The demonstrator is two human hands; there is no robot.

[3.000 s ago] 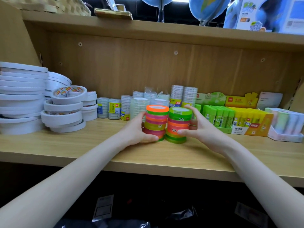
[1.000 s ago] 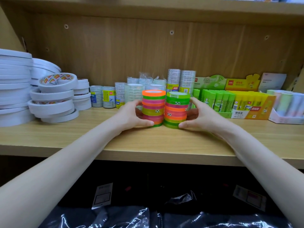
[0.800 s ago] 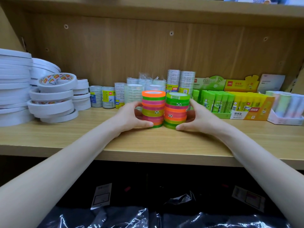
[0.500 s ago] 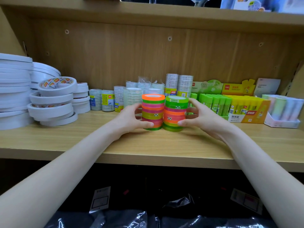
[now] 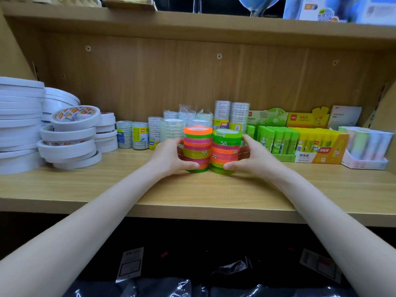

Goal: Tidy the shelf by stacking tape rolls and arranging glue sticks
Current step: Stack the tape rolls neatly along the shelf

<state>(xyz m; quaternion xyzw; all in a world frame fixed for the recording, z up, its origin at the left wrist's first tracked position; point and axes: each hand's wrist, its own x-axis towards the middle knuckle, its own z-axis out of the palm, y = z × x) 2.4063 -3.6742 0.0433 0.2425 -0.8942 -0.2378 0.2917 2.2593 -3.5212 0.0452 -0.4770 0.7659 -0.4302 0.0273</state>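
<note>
Your left hand (image 5: 171, 157) wraps the left stack of bright tape rolls (image 5: 197, 150), thumb curled across its front near the base, while your right hand (image 5: 249, 161) grasps the right stack of bright tape rolls (image 5: 226, 154) the same way, thumb at its foot and fingers round its far side. The two stacks stand upright and touching, side by side, in the middle of the wooden shelf (image 5: 192, 189), set back from its front edge. The left stack is topped by an orange roll, the right by a green one, and the left stands a little taller.

Just behind them, toward the shelf's back wall, stand the clear tape rolls (image 5: 171, 131) in short columns. At the left end of the shelf the white tape rolls (image 5: 70, 136) lie piled in loose heaps, the topmost one tilted, with a taller pile of wide white rolls (image 5: 20, 123) hard against the left edge.

To your right, the green glue sticks (image 5: 276, 140) stand upright in their open carton just beside your right hand, and the yellow glue sticks (image 5: 321, 144) fill the neighbouring carton. Near the right end sits a tray of pastel sticks (image 5: 366, 146). Flat boxes (image 5: 306, 118) lean along the back wall behind the cartons.
</note>
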